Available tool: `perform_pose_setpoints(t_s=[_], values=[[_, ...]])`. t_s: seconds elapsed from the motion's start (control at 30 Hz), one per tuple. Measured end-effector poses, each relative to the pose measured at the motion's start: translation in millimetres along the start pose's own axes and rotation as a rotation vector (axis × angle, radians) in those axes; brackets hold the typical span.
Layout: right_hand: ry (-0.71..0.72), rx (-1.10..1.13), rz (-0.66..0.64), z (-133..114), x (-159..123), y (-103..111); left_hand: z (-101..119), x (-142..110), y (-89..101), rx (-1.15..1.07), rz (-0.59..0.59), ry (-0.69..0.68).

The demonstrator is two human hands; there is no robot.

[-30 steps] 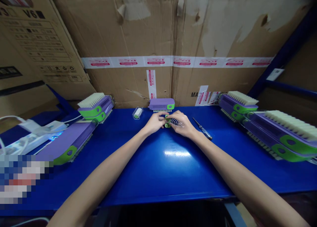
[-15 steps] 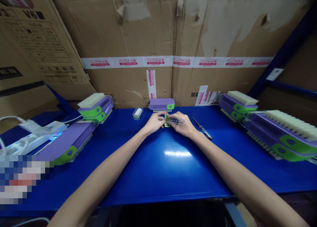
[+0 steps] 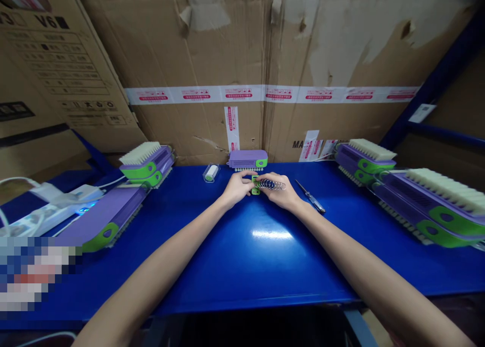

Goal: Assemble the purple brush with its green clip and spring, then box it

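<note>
My left hand (image 3: 237, 188) grips a small green plastic piece (image 3: 255, 191) with cut-out holes, its fingers and thumb at the left side of it. From the right, my right hand (image 3: 285, 193) closes its fingertips on the near end of a shiny metal coil spring (image 3: 272, 185), where it meets the green piece. The coils lie stretched out across the back of my right hand. How the spring end sits against the green piece is hidden by the fingers. Just behind both hands stands a purple and green brush (image 3: 247, 158), bristles down.
A clear box with a white roll-like item (image 3: 211, 173) sits left of the brush. A slim metal tool (image 3: 309, 196) lies right of my right hand. Stacked brushes (image 3: 424, 200) line the right, more brushes (image 3: 146, 162) the left. A power strip (image 3: 49, 213) is far left; cardboard (image 3: 197, 59) stands behind.
The spring coils have shifted slightly to the right over my right hand. Both hands keep nearly the same place and grip.
</note>
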State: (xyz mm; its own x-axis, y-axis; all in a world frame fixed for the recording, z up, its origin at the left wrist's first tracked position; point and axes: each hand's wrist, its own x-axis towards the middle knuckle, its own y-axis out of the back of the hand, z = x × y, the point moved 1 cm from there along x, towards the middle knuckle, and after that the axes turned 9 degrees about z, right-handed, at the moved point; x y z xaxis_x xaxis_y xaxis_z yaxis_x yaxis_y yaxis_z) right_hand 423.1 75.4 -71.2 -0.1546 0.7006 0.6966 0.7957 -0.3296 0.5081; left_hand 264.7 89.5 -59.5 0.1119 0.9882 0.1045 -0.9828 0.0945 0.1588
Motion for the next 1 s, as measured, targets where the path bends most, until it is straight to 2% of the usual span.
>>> perform_pose_setpoints(t_s=[0.13, 0.27, 0.47, 0.8, 1.0], values=[[0.085, 0.052, 0.097, -4.2, -1.3, -0.7, -1.4, 1.3, -0.5, -0.024, 0.021, -0.043], [0.076, 0.044, 0.178, -8.0, -2.0, -0.5, -3.8, 2.9, -0.5, -0.021, 0.033, -0.089], [0.051, 0.086, 0.102, -2.9, -2.8, -0.5, -3.9, 0.2, 2.0, 0.005, 0.006, -0.050], [-0.084, 0.192, -0.042, -1.3, -0.8, 1.2, 0.1, 3.3, 5.1, 0.003, -0.033, 0.063], [-0.053, 0.150, -0.049, 2.4, -0.3, -1.4, 1.3, 1.2, 0.5, 0.055, 0.031, 0.047]])
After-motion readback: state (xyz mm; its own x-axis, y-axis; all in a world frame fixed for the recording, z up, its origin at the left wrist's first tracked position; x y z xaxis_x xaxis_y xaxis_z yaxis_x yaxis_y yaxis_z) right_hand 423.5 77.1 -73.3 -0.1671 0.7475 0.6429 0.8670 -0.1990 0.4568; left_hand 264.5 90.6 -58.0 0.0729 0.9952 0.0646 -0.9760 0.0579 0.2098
